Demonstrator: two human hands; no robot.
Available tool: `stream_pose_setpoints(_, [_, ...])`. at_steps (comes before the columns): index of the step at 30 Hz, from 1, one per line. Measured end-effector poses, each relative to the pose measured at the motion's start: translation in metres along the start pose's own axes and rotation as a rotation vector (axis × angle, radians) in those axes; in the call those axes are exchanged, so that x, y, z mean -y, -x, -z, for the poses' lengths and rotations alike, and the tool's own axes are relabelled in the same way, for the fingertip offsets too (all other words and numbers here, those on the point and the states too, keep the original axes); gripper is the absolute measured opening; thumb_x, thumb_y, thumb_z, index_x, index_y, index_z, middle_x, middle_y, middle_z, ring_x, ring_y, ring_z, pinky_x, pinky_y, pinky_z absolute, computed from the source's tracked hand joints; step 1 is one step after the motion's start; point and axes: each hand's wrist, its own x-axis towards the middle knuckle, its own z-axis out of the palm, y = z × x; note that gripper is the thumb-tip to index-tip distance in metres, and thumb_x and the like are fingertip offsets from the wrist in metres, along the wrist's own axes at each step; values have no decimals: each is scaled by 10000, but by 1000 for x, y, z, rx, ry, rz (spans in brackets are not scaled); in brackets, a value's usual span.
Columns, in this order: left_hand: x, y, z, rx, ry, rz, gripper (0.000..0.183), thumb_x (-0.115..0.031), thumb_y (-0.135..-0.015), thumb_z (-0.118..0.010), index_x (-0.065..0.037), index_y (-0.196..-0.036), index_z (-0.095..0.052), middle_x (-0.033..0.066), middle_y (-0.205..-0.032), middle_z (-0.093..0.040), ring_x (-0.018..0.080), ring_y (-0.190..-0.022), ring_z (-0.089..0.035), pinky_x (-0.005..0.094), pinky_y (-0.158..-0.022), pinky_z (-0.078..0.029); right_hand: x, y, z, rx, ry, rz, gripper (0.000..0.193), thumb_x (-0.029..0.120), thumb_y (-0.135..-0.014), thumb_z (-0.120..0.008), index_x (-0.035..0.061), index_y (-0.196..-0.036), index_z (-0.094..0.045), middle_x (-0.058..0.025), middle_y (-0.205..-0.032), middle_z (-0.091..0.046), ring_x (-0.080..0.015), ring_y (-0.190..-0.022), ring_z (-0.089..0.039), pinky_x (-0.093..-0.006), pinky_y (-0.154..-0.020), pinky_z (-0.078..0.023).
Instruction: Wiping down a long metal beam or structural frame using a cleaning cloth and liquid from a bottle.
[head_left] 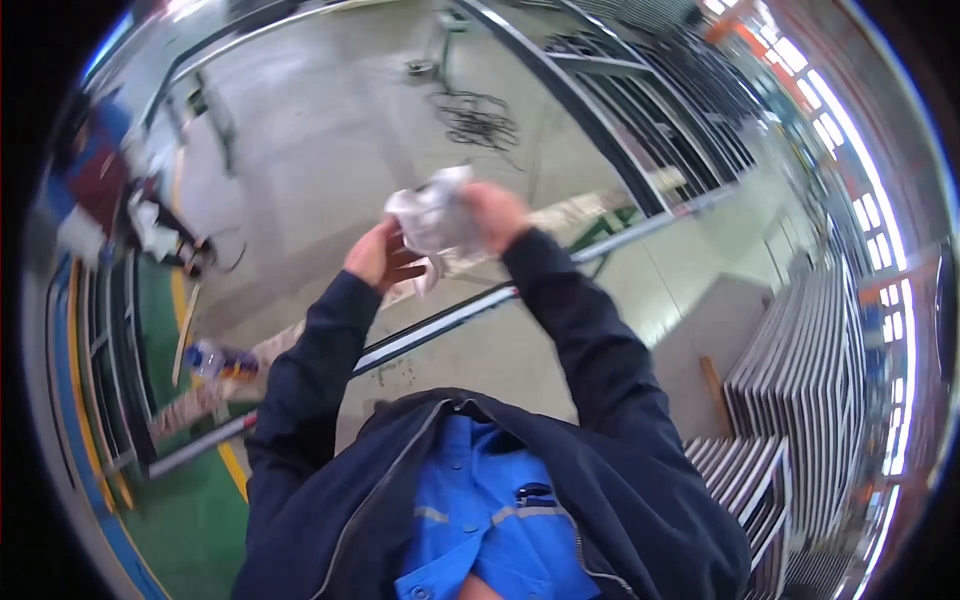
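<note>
A crumpled white cloth (432, 222) is held up in front of me, above a long metal frame (440, 322). My left hand (376, 254) grips its left side, fingers curled against it, and a loose end hangs down beside those fingers. On the other side, my right hand (494, 214) is closed on the cloth; motion smears its fingers, and the fabric hides part of them. Whether the white fabric is a rag or a glove cannot be made out.
A plastic bottle (222, 361) lies on a pale beam (182, 412) at left. Black cable (474, 120) lies coiled on the floor beyond. Stacked panels (795, 380) stand at right, dark metal bars (640, 105) at far right. Another person (100, 170) is at far left.
</note>
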Motion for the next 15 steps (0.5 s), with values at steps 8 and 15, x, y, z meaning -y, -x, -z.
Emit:
stream_pose_setpoints(8, [22,-22,65,207,182,-151,431,-274,-963,-571,-13,-1301,-512,120,-1216,-616,257,-1097,-609,405,-944,-498,12,36,-79,346,470,226,276,199,-804,-554,-43,-885,-661,-215,-857,-655,-359,-879,-630,-426,-767,-497])
stream_pose_setpoints(15, [11,-2,71,4,60,-231,316,-97,-936,-579,3,-1234,-544,114,-1113,-647,230,-994,-649,369,-836,-541,8,53,-57,290,277,288,321,217,-775,-617,25,-1026,-674,-203,-1012,-665,-329,-931,-646,-372,-840,-510])
